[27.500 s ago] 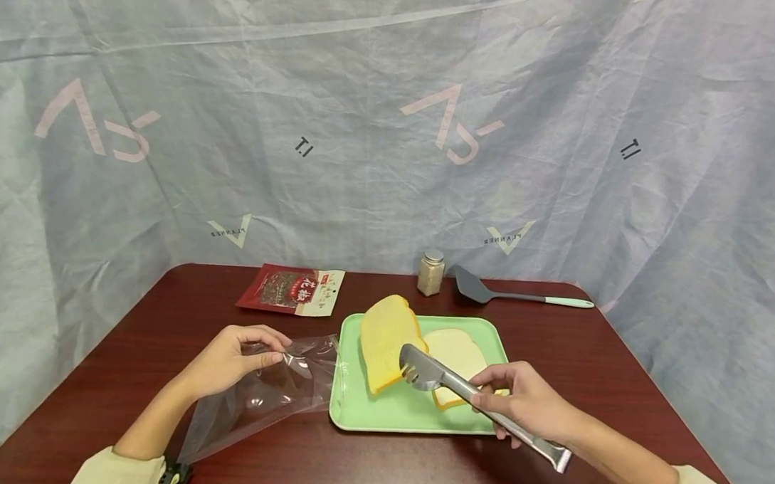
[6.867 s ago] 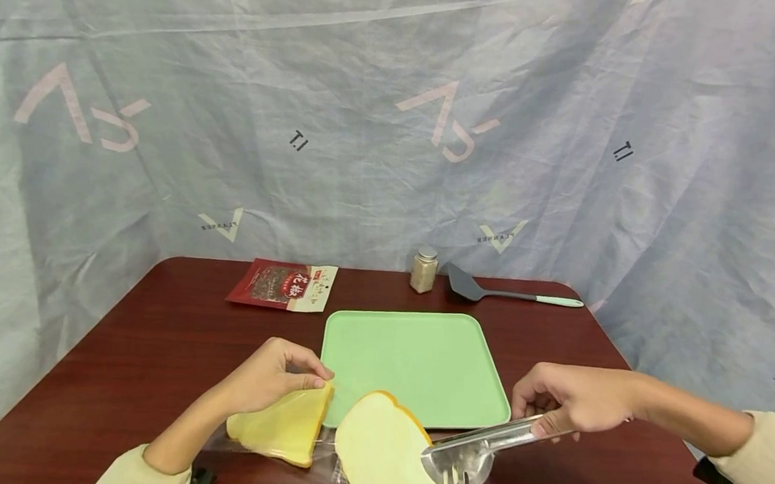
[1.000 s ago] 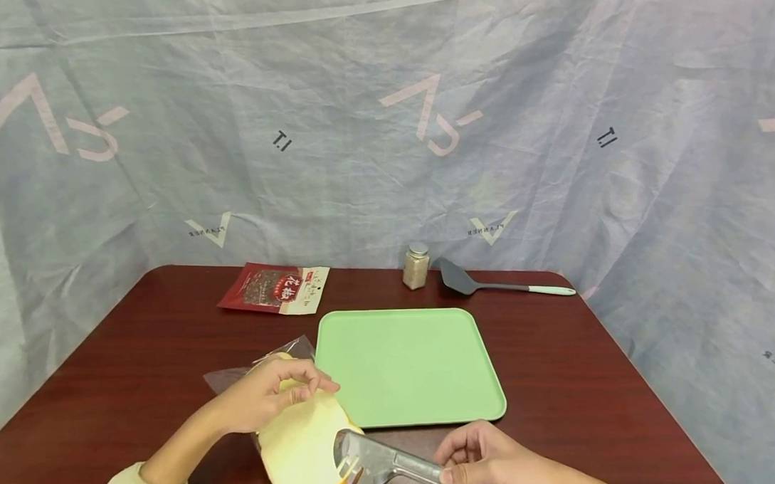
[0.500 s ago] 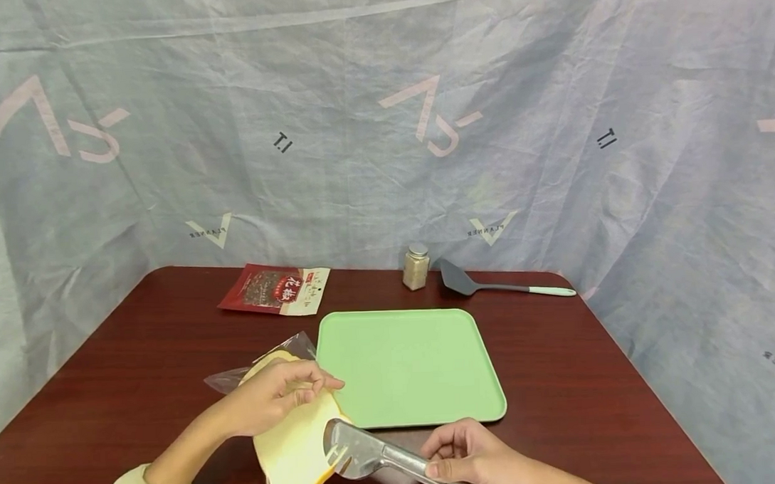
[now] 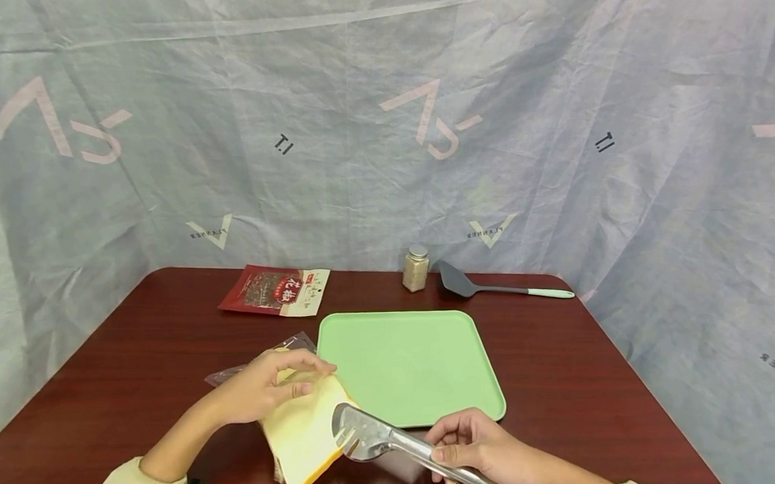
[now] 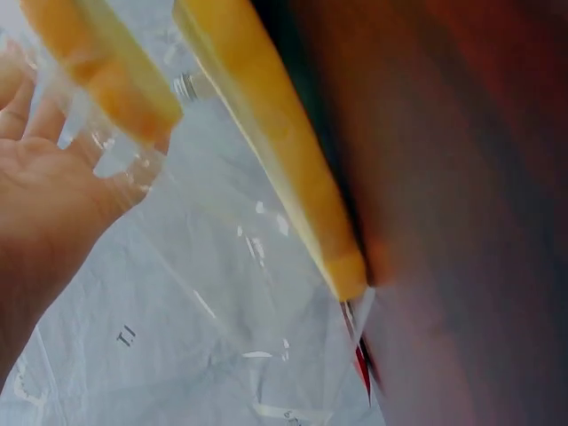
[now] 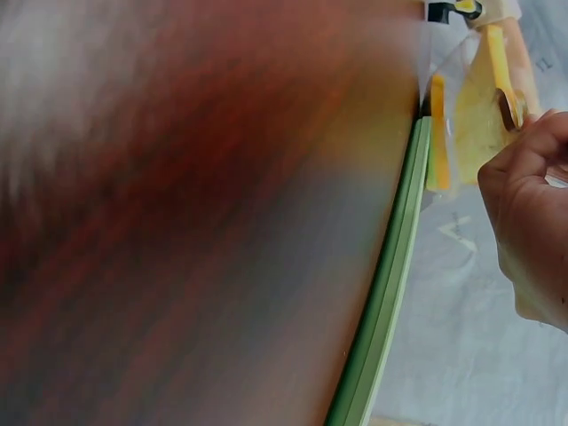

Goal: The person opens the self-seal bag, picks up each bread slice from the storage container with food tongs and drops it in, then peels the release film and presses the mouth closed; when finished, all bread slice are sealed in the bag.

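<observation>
My right hand (image 5: pixel 478 445) grips steel tongs (image 5: pixel 407 444), their toothed heads clamped on the right edge of a pale bread slice (image 5: pixel 304 437). That slice hangs tilted below my left hand (image 5: pixel 264 389). Left fingers and thumb pinch the film of a clear plastic bag (image 5: pixel 298 342) left of the tray. In the left wrist view, another bread slice (image 6: pixel 275 151) lies inside the bag on the table, and the tongs' slice (image 6: pixel 106 71) is above it, beside the left fingers. Both slices show in the right wrist view, the lower slice (image 7: pixel 438 133) near the tray's edge.
A green tray (image 5: pixel 404 362) lies at the middle of the dark red table (image 5: pixel 559 378). Along the back are a red spice packet (image 5: pixel 274 291), a small glass jar (image 5: pixel 415 269) and a grey spatula (image 5: pixel 472 285). A grey cloth (image 5: pixel 358 129) hangs behind.
Both slices were on the tray at first; later one was in the bag. The tongs have brought the other leftward under my left hand. Over the last second, only small shifts show.
</observation>
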Action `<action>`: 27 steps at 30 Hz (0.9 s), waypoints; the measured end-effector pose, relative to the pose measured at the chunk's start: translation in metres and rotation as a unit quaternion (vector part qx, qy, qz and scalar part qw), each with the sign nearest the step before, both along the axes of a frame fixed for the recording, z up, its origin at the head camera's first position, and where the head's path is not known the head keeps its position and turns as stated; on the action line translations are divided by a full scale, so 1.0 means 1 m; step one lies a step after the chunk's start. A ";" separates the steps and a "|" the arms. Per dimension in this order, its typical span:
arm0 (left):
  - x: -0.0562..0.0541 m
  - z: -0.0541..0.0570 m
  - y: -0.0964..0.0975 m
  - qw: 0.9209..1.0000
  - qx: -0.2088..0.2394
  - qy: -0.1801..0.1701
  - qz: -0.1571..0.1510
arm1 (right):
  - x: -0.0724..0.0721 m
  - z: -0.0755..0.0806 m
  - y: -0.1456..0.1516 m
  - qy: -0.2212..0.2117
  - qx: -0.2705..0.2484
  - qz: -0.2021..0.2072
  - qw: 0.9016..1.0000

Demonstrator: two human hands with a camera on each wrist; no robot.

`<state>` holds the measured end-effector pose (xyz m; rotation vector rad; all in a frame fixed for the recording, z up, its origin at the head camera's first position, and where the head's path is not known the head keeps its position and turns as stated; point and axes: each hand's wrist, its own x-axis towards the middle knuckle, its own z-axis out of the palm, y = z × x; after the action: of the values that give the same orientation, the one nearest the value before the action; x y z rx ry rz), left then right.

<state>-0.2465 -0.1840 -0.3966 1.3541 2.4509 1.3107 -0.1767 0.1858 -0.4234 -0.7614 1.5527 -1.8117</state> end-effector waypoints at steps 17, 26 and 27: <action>-0.019 0.001 -0.002 0.999 0.012 -0.019 0.044 | -0.014 0.001 0.010 0.008 -0.008 0.004 1.000; -0.017 -0.005 0.003 0.997 0.049 -0.039 0.053 | -0.025 0.000 0.007 0.013 -0.012 0.035 0.999; -0.016 -0.006 0.003 0.996 0.055 -0.039 0.052 | -0.026 0.000 0.006 0.013 -0.014 0.038 0.999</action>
<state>-0.2627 -0.1811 -0.4026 1.1860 2.4607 1.5118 -0.2023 0.1923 -0.4235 -0.8487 1.4971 -1.7776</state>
